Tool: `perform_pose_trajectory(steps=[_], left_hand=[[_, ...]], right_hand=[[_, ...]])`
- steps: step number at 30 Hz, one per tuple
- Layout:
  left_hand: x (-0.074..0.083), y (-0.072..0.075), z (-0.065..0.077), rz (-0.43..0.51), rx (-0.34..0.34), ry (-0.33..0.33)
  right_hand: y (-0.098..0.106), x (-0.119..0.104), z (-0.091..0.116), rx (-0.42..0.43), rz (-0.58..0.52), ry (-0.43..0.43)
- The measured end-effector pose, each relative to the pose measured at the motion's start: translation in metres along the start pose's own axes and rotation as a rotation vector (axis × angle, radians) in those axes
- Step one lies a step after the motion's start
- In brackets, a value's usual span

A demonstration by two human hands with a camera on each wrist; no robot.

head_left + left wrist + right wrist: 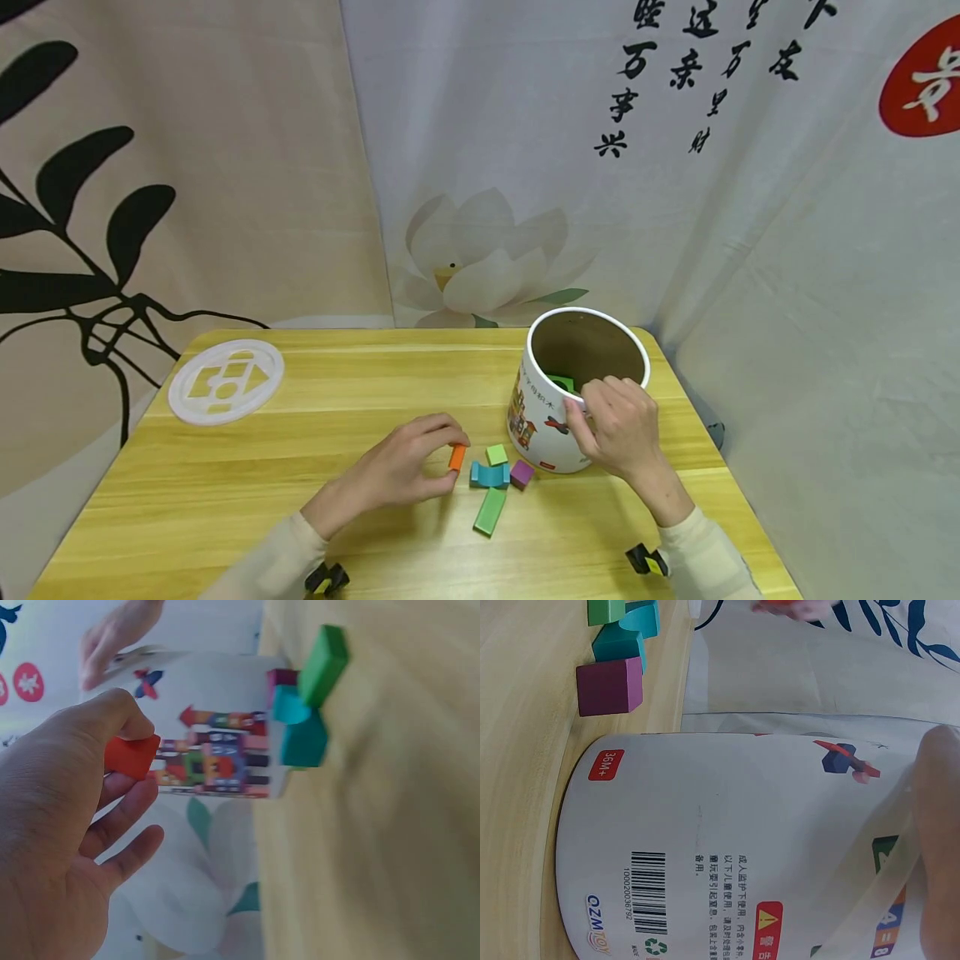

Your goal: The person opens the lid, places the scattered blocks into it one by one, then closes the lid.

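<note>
My left hand (405,462) pinches an orange block (457,457) between thumb and fingers, just left of a small cluster of blocks. In that cluster a teal arch block (490,476) lies between a light green block (497,454) and a longer green block (490,512). Against its right end sits a purple block (522,474). At the near rim of a white printed bucket (542,429), my right hand (622,421) grips the edge with the thumb outside. The bucket stands upright; a green piece (561,382) shows inside, and the rest of its bottom is hidden.
A white disc with cut-out shapes (182,400) lies at the back left of the wooden table (150,492). Printed cloth (487,108) hangs behind the table's far edge and along the right side.
</note>
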State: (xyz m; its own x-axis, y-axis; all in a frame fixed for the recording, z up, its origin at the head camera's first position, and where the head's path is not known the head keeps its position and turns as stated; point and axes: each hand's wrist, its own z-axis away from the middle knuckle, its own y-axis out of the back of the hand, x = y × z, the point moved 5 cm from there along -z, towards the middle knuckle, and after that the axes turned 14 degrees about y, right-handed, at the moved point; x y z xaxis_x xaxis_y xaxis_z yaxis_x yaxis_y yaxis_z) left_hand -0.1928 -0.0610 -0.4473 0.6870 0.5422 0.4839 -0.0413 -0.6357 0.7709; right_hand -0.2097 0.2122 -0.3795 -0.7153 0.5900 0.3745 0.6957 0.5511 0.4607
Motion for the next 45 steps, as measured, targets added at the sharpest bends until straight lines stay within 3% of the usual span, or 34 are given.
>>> perform_pose_trajectory(steps=[9, 20, 26, 32, 45], left_hand=[[0.016, 0.028, -0.051, 0.044, 0.099, -0.099], [0.037, 0.054, -0.118, 0.043, 0.139, -0.163], [0.046, 0.052, -0.149, 0.022, 0.11, -0.176], [0.054, 0.04, -0.175, -0.031, 0.052, -0.164], [0.066, 0.019, -0.209, -0.122, -0.069, -0.052]], right_hand=[[0.0, 0.0, -0.001, -0.002, -0.003, 0.003], [0.0, 0.0, -0.001, -0.009, -0.003, 0.001], [0.0, 0.0, -0.001, -0.013, -0.002, 0.006], [0.0, -0.001, -0.002, -0.007, 0.004, 0.012], [-0.001, -0.002, -0.003, -0.024, 0.003, 0.008]])
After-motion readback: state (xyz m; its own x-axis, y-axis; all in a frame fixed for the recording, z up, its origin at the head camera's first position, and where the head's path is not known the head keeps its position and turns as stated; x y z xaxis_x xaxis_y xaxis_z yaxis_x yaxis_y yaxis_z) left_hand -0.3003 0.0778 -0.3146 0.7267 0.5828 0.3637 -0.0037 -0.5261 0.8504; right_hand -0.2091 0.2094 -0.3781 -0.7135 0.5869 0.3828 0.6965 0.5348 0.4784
